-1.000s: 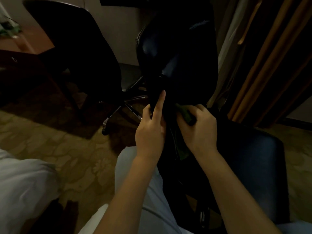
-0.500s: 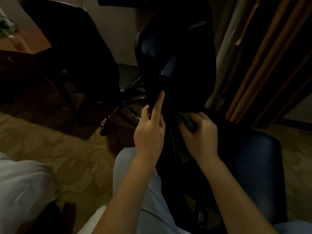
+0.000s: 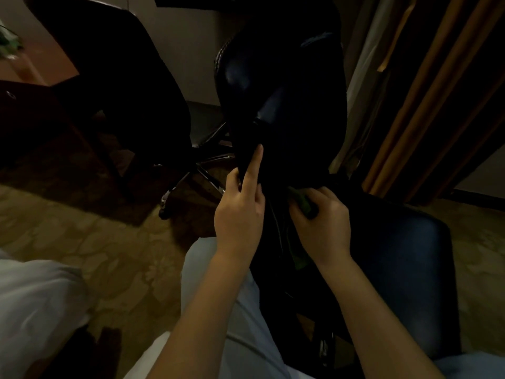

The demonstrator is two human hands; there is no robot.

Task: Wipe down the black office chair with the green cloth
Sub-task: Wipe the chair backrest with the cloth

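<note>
The black office chair (image 3: 287, 99) stands right in front of me, its shiny backrest upright and its seat (image 3: 404, 269) at the lower right. My left hand (image 3: 240, 212) grips the lower left edge of the backrest, its index finger stretched straight up along the leather. My right hand (image 3: 322, 228) holds the bunched green cloth (image 3: 302, 203) against the joint where backrest meets seat. A strip of the cloth hangs below that hand. The room is dim and the chair's lower frame is lost in shadow.
A second black chair (image 3: 109, 86) with a chrome star base (image 3: 191, 176) stands to the left on patterned carpet (image 3: 82, 242). A wooden desk (image 3: 32, 67) is at the far left, orange-striped curtains (image 3: 426, 105) at the right. My knee (image 3: 213, 274) in light trousers is below the hands.
Both hands have stayed at nearly the same spots on the chair. The right hand with the cloth has shifted slightly at the backrest's base.
</note>
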